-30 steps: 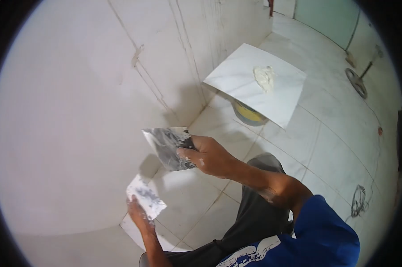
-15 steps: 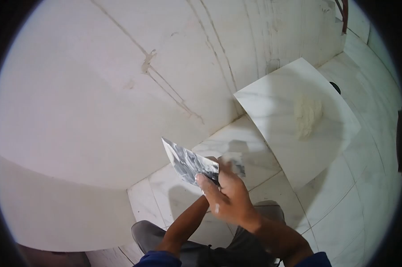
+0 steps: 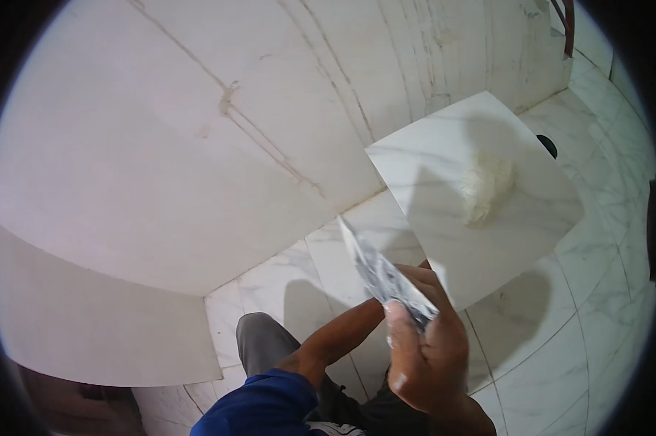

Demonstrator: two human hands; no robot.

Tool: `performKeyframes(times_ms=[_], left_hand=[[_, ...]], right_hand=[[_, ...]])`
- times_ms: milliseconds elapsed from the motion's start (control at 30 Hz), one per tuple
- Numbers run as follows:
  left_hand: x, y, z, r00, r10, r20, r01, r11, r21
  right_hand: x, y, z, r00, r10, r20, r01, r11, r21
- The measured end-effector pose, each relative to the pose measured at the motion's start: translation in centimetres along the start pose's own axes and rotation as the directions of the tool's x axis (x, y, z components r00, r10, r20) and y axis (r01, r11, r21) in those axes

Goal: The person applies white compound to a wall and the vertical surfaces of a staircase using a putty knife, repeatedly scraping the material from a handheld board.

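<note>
My right hand (image 3: pixel 430 356) is closed on a wide metal scraper blade (image 3: pixel 386 280), its thumb pressed against the near face. White paste smears cover the blade, which points up and left, and some paste marks the hand. My left forearm (image 3: pixel 346 330) reaches behind the blade and right hand, so the fingers of my left hand are hidden. Just beyond the hands, a square white marble-patterned tile (image 3: pixel 437 211) carries a mound of cream-coloured paste (image 3: pixel 488 187).
A pale wall (image 3: pixel 161 182) with filled cracks and streaks rises at the left and top. Marble-patterned floor tiles (image 3: pixel 539 327) lie below. A dark round object (image 3: pixel 547 147) sits beside the square tile's far right edge. My grey-trousered knee (image 3: pixel 262 338) is at lower left.
Both hands and the scraper have moved right, nearer the square tile. The blade is seen more edge-on. My left hand, blurred beside a second smeared blade before, is now hidden.
</note>
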State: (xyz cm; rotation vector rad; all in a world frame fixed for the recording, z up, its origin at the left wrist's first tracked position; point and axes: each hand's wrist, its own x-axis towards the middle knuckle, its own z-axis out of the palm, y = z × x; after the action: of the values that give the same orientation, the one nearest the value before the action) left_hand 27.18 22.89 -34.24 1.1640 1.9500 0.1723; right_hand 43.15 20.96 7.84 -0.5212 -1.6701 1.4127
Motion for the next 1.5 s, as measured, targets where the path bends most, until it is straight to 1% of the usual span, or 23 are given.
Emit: performKeyframes(times_ms=[67, 100, 167, 233, 333, 400, 433, 533, 600, 667, 733, 767, 833, 900, 967, 1067, 1133, 1167, 1233, 1267, 1400, 1467, 1500], left_hand=[[0.2, 0.7, 0.3, 0.999, 0.032, 0.008, -0.031, 0.995, -0.097], [0.4, 1.7, 0.5, 0.998, 0.066, 0.015, -0.063, 0.984, -0.167], [0.4, 4.2, 0.5, 0.987, 0.157, 0.025, -0.138, 0.92, -0.366], [0.0, 6.8, -0.2, 0.974, 0.225, 0.024, -0.173, 0.81, -0.561], [-0.8, 9.8, -2.2, 0.96, 0.278, -0.007, -0.187, 0.627, -0.756], [-1.3, 11.5, -3.7, 0.957, 0.287, -0.044, -0.197, 0.532, -0.824], [-1.5, 12.4, -4.4, 0.957, 0.283, -0.066, -0.205, 0.497, -0.843], [0.1, 14.5, -4.9, 0.942, 0.296, -0.155, -0.282, 0.454, -0.845], [3.7, 15.0, -3.4, 0.884, 0.392, -0.255, -0.423, 0.438, -0.793], [6.5, 15.9, -2.2, 0.805, 0.498, -0.321, -0.546, 0.412, -0.73], [4.0, 19.0, -5.4, 0.908, 0.39, -0.151, -0.339, 0.474, -0.813], [4.6, 19.9, -5.5, 0.909, 0.392, -0.141, -0.324, 0.452, -0.831], [8.0, 21.1, -3.6, 0.872, 0.44, -0.214, -0.38, 0.333, -0.863], [13.0, 22.2, -0.9, 0.817, 0.478, -0.323, -0.431, 0.135, -0.892], [15.5, 23.5, 0.8, 0.795, 0.493, -0.352, -0.449, 0.089, -0.889], [15.9, 27.0, -0.7, 0.82, 0.517, -0.244, -0.522, 0.504, -0.688], [15.6, 29.1, -1.6, 0.822, 0.528, -0.211, -0.49, 0.47, -0.734], [14.9, 30.0, -2.6, 0.837, 0.528, -0.146, -0.448, 0.507, -0.736], [14.0, 30.4, -3.9, 0.827, 0.548, -0.127, -0.452, 0.512, -0.731], [13.5, 30.2, -4.2, 0.821, 0.557, -0.126, -0.458, 0.511, -0.728], [12.3, 25.6, -4.9, 0.806, 0.568, -0.166, -0.509, 0.524, -0.682], [11.6, 21.8, -6.5, 0.807, 0.559, -0.19, -0.537, 0.562, -0.629], [11.3, 19.6, -7.6, 0.811, 0.552, -0.194, -0.546, 0.595, -0.59]], right_hand=[[-0.6, -0.6, -1.2, 1.0, 0.012, -0.018, -0.012, 1.0, -0.017], [-1.3, -1.9, -1.5, 0.981, 0.188, -0.057, -0.188, 0.982, -0.005], [-2.2, -1.5, -2.2, 0.983, 0.139, -0.123, -0.148, 0.987, -0.064], [-2.5, -1.4, -2.9, 0.975, 0.101, -0.197, -0.136, 0.976, -0.168], [-3.6, -1.1, -3.5, 0.872, 0.208, -0.444, -0.309, 0.936, -0.168], [-4.2, 0.0, -4.6, 0.834, 0.238, -0.497, -0.382, 0.9, -0.211], [-4.3, -0.1, -5.5, 0.829, 0.275, -0.487, -0.421, 0.88, -0.22], [-3.7, 0.6, -5.6, 0.812, 0.285, -0.51, -0.446, 0.867, -0.225], [-3.1, 1.2, -5.5, 0.811, 0.292, -0.508, -0.427, 0.888, -0.171], [-2.0, 2.9, -5.8, 0.883, 0.158, -0.442, -0.287, 0.927, -0.241], [-1.4, 3.5, -6.1, 0.919, 0.09, -0.384, -0.21, 0.936, -0.282], [-1.2, 3.5, -6.2, 0.927, 0.093, -0.363, -0.208, 0.933, -0.292], [-0.6, 3.7, -6.5, 0.946, 0.122, -0.302, -0.217, 0.927, -0.304], [0.0, 4.1, -6.9, 0.958, 0.157, -0.241, -0.228, 0.926, -0.302], [0.5, 4.6, -7.0, 0.959, 0.162, -0.232, -0.227, 0.93, -0.289], [0.6, 6.2, -7.2, 0.95, 0.104, -0.294, -0.195, 0.933, -0.301], [0.9, 6.6, -7.2, 0.937, 0.117, -0.329, -0.217, 0.934, -0.284], [1.1, 6.4, -7.1, 0.928, 0.158, -0.338, -0.252, 0.933, -0.257], [2.0, 6.7, -7.0, 0.923, 0.162, -0.348, -0.253, 0.938, -0.235], [2.4, 7.4, -6.9, 0.928, 0.128, -0.349, -0.221, 0.945, -0.241], [4.0, 9.4, -6.7, 0.922, 0.139, -0.36, -0.218, 0.958, -0.188], [5.0, 10.9, -6.5, 0.907, 0.159, -0.389, -0.251, 0.948, -0.198], [5.4, 12.1, -6.5, 0.917, 0.146, -0.372, -0.227, 0.957, -0.183]])
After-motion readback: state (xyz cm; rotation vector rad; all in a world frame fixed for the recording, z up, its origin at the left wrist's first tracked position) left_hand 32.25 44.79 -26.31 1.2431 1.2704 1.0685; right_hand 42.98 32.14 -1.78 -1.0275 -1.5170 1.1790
